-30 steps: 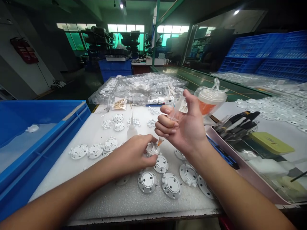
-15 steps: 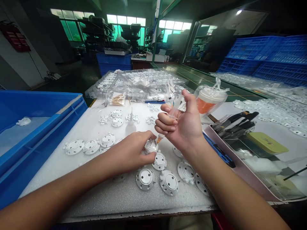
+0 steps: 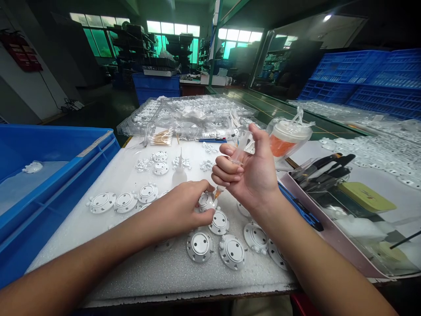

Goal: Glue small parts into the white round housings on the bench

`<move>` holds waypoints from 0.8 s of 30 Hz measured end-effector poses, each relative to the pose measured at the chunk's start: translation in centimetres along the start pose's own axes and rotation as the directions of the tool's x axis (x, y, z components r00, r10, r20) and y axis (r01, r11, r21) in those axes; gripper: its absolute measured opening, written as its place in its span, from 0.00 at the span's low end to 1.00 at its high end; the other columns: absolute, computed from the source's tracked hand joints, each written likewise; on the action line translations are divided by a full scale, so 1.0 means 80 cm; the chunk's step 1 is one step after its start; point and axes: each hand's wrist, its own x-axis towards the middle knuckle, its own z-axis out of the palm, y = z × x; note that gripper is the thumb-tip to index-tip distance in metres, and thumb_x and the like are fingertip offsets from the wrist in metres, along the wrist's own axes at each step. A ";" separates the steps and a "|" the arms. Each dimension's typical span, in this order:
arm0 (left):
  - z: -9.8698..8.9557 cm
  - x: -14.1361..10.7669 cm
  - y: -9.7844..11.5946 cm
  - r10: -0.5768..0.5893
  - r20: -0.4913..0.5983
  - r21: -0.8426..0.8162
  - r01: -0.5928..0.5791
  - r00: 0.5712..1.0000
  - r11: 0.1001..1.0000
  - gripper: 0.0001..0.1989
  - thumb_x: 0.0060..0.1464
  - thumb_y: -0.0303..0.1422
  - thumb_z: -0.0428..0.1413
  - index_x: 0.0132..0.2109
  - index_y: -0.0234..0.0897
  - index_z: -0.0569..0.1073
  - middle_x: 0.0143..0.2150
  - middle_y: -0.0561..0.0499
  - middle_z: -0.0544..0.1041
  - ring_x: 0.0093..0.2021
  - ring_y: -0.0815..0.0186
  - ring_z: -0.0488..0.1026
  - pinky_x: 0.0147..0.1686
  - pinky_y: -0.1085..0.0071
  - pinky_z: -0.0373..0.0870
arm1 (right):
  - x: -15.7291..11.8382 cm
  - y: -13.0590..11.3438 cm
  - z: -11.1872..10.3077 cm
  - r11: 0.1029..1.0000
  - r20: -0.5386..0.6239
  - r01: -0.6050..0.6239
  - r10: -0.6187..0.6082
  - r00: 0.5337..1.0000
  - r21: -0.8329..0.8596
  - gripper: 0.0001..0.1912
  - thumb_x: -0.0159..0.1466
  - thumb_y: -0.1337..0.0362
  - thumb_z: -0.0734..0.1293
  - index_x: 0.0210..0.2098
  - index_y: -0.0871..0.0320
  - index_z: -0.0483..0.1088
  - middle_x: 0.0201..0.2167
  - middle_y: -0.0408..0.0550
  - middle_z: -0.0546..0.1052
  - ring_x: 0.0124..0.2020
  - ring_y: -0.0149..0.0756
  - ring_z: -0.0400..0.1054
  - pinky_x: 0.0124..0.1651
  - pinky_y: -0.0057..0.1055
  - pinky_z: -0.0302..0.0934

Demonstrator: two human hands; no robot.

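My left hand [image 3: 189, 204] grips a round white part [image 3: 205, 199] between thumb and fingers, over the white foam sheet [image 3: 131, 263]. Wrapped round a clear syringe [image 3: 241, 147], my right hand [image 3: 246, 171] is closed with its thumb raised. The syringe's orange tip [image 3: 217, 193] points down at the edge of the held part; whether it touches is too small to tell. Several similar white discs with two dark dots, such as one disc [image 3: 200, 245], lie around both hands. Behind my left hand stands a small bottle [image 3: 179, 175] with a thin nozzle.
A blue bin [image 3: 59, 175] stands at the left. Cotton swabs [image 3: 162, 137] and small white pieces [image 3: 143, 165] lie farther back, before clear trays [image 3: 210, 105]. At the right are a jar with orange contents [image 3: 283, 142] and a tool box [image 3: 335, 232].
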 end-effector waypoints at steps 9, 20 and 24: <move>0.000 -0.001 -0.001 -0.015 0.001 0.004 0.015 1.000 1.000 0.11 0.54 0.36 0.53 0.44 0.38 0.67 0.35 0.53 0.68 0.33 0.65 0.67 0.32 0.68 0.61 | 0.002 0.001 -0.003 1.000 0.014 0.005 -0.005 1.000 -0.014 0.32 0.60 0.34 0.52 0.19 0.55 0.57 0.09 0.34 0.46 0.12 0.25 0.36 0.18 0.26 0.38; 0.000 0.000 0.000 -0.004 -0.007 0.004 0.004 1.000 1.000 0.13 0.54 0.37 0.53 0.46 0.38 0.68 0.35 0.53 0.69 0.34 0.65 0.68 0.33 0.69 0.61 | 0.001 0.001 -0.002 1.000 -0.015 0.020 -0.020 1.000 -0.013 0.31 0.57 0.33 0.55 0.19 0.55 0.56 0.09 0.34 0.46 0.12 0.25 0.36 0.16 0.26 0.38; -0.001 0.000 0.000 0.002 -0.007 0.006 -0.002 1.000 1.000 0.13 0.54 0.36 0.53 0.46 0.38 0.69 0.35 0.52 0.69 0.34 0.65 0.68 0.33 0.69 0.61 | 0.001 0.002 -0.002 1.000 -0.015 0.021 -0.021 1.000 -0.014 0.31 0.58 0.33 0.54 0.18 0.55 0.55 0.08 0.34 0.45 0.11 0.25 0.36 0.16 0.26 0.38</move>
